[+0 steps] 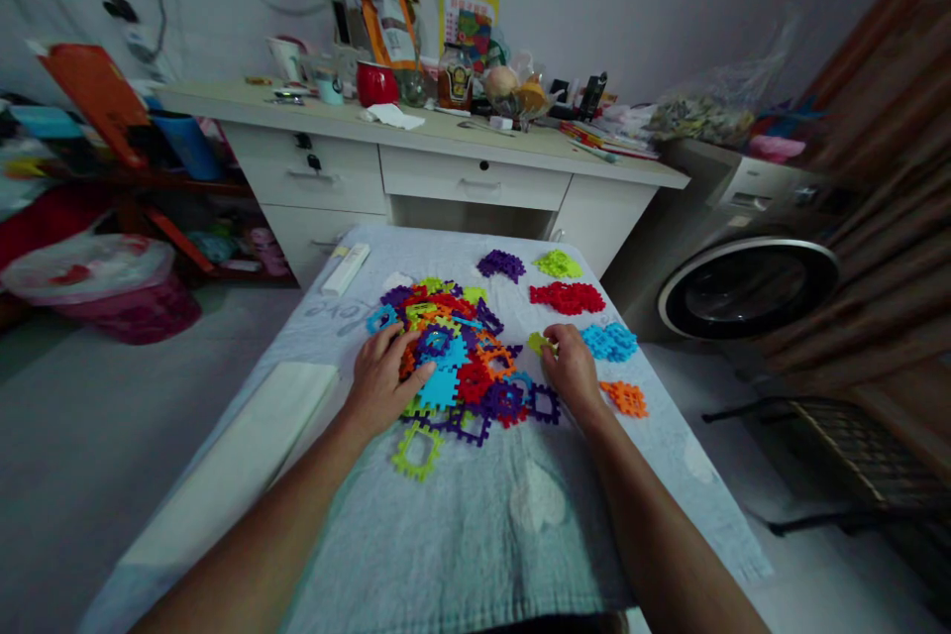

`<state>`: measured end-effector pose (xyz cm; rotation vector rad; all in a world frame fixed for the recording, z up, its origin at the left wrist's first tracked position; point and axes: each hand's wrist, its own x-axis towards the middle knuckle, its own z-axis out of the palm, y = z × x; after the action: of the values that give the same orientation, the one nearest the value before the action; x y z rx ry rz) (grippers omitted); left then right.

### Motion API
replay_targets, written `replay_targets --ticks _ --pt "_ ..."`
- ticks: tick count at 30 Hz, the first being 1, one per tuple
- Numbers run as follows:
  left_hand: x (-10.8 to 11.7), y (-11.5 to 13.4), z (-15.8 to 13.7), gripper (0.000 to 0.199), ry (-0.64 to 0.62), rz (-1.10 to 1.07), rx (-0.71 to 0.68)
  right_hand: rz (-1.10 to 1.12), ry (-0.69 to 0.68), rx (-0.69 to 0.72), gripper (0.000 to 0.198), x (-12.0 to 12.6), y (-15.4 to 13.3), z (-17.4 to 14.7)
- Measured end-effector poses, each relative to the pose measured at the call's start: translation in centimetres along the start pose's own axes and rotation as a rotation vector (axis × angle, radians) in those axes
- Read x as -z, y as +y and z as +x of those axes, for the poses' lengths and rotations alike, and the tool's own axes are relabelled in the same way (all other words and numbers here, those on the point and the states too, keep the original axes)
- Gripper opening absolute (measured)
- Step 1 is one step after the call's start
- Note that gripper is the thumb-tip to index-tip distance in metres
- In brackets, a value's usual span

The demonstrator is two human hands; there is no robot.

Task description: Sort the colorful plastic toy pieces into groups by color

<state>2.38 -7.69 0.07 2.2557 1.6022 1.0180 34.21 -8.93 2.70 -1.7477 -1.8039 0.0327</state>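
A mixed pile of toothed plastic building pieces [474, 378] in purple, red, blue, orange and yellow-green lies mid-table. My left hand [382, 376] rests at the pile's left side, thumb and fingers apart, close to a purple piece on top of blue ones. To the right of the pile, my right hand [574, 367] pinches a yellow-green toothed piece [538, 343], its fingertips partly hidden. Around that hand are single-colour heaps: purple [501, 264], yellow-green [559, 264], red [568, 298], blue [610, 342] and orange [628, 399].
A pale cloth [482, 525] covers the table. On its left lie a long white folded strip [238, 461] and a small white box [346, 269]. Beyond stands a white desk [475, 180] crowded with household items; a washing machine [713, 238] is at right, a metal-framed stool [847, 451] below it.
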Motion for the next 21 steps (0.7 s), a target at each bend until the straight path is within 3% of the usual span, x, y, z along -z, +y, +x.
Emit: replay_targets --ticks 6,10,13,21 --pt "0.12 0.14 0.00 0.053 -0.010 -0.006 0.006 0.083 -0.209 0.063 0.021 0.37 -0.28 -0.72" --pt "0.03 0.08 0.02 0.054 -0.006 -0.003 0.010 0.008 -0.211 0.066 0.034 0.87 -0.21 -0.89" --pt "-0.02 0.02 0.05 0.054 -0.004 0.000 0.010 -0.076 -0.285 0.068 0.044 0.68 -0.33 -0.91" --pt "0.13 0.46 -0.07 0.050 -0.011 0.096 0.078 -0.142 -0.380 -0.004 0.045 0.61 -0.95 0.04"
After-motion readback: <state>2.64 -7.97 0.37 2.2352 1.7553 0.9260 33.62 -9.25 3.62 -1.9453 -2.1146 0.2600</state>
